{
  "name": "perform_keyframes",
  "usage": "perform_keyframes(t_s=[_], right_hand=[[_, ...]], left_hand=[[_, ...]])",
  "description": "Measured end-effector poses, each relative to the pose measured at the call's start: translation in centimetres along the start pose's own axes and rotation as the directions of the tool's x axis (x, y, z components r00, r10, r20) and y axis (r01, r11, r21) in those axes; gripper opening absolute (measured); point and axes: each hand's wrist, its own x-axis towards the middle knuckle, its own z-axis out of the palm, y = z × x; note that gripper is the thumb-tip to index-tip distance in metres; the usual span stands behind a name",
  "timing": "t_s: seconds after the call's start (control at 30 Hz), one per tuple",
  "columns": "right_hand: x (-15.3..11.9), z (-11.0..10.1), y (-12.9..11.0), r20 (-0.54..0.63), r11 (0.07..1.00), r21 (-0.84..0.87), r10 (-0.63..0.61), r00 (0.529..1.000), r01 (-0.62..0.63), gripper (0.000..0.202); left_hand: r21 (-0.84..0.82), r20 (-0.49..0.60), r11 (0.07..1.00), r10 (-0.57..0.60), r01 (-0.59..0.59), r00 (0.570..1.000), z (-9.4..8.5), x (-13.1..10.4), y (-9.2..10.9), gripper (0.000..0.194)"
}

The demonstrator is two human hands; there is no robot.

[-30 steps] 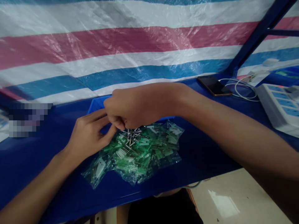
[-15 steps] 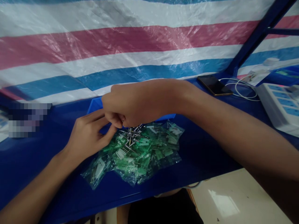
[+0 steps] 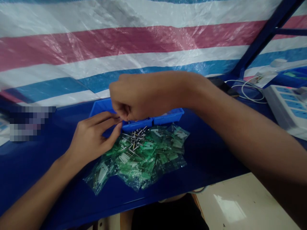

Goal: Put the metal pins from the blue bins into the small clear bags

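Now the right hand (image 3: 141,95) pinches something tiny, fingers pressed together, just above the pins (image 3: 135,140); left hand (image 3: 92,137) fingers spread beside them.

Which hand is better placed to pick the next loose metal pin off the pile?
Probably the right hand: its pinched fingertips hang just above the loose pins. The left hand rests beside them at the green bags.

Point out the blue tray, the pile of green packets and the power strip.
blue tray (image 3: 168,115), head view, on its front rim.
pile of green packets (image 3: 144,159), head view, on the middle of the heap.
power strip (image 3: 287,110), head view, on its top face.
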Motion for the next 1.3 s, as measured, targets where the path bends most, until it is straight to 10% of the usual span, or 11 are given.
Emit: perform_keyframes(t_s=[0.3, 0.57, 0.83, 1.03, 1.3], right_hand=[[3.1, 4.5, 4.8, 0.108, 0.981, 0.062, 0.174, 0.979, -0.181, 0.02], [4.5, 5.9, 3.4, 0.231, 0.966, 0.192, 0.127, 0.965, -0.173, 0.006], [4.3, 5.6, 2.6, 0.346, 0.933, 0.2, 0.218, 0.913, -0.298, 0.039], [4.3, 5.7, 2.7, 0.255, 0.903, 0.304, 0.23, 0.939, -0.303, 0.005], [2.7, 3.0, 4.3, 0.05, 0.918, 0.329, 0.216, 0.975, -0.221, 0.025]], left_hand=[[-0.046, 0.006, 0.999, -0.016, 0.016, 1.0, -0.1, 0.0, 0.0, 0.023], [-0.054, 0.013, 0.998, -0.02, 0.02, 1.0, -0.1, -0.1, -0.2, 0.023], [-0.031, 0.0, 0.999, 0.007, -0.007, 1.0, -0.2, -0.1, -0.1, 0.024], [-0.036, 0.01, 0.999, 0.002, -0.002, 1.0, 0.0, -0.1, -0.1, 0.024], [-0.039, 0.007, 0.999, -0.001, 0.002, 1.0, -0.1, 0.0, -0.1, 0.027]])
